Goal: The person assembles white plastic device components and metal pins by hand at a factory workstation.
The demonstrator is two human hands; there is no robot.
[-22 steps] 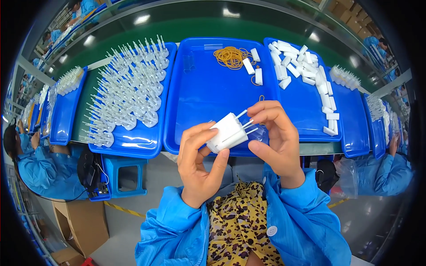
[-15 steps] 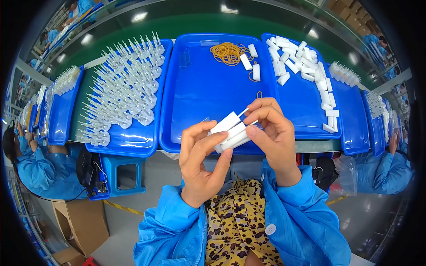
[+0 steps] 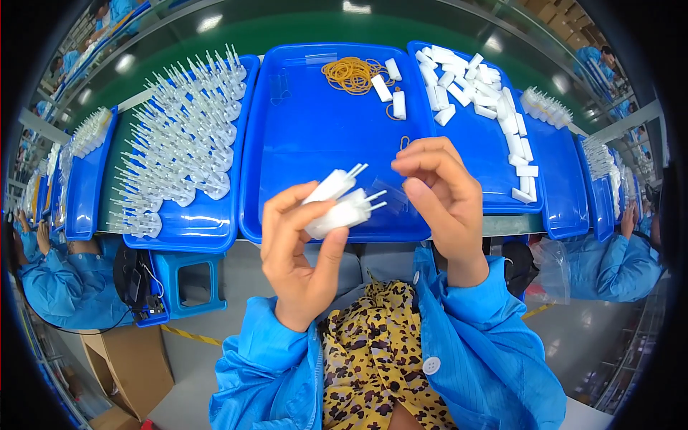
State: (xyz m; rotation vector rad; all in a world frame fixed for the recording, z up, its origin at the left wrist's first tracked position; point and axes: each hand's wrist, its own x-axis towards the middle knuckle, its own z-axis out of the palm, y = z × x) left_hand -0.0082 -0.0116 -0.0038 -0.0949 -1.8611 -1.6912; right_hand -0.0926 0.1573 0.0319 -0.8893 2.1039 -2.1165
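Out on the far left, well away from the left fingers, a narrow blue tray (image 3: pixel 82 208) carries a cluster of pale stemmed pieces (image 3: pixel 92 133). Nearer to those fingers, on their left, comes a wide blue tray (image 3: pixel 208 228), crowded with translucent stemmed pieces (image 3: pixel 188 136), thin stems pointing up. Below and left of the left fingers, there's a blue plastic stool (image 3: pixel 188 304).

Now the left hand (image 3: pixel 299 269): thumb beneath, fingers above, closed in on a bunch of white stemmed blocks (image 3: pixel 342 212), thin stems jutting toward the right hand. That bunch sits above the near part of the central blue tray (image 3: pixel 294 140). Up beyond the left fingertips lies a tangle of tan rubber bands (image 3: pixel 345 77), and just right of it three loose white blocks (image 3: pixel 399 105).

Here's the right hand (image 3: pixel 451 204), near the stem tips but apart from them: fingers bent, thumb set away from them, a modest gap between. Beyond it and rightward, more white blocks (image 3: pixel 485 92) heap and trail down the right blue tray (image 3: pixel 487 175).
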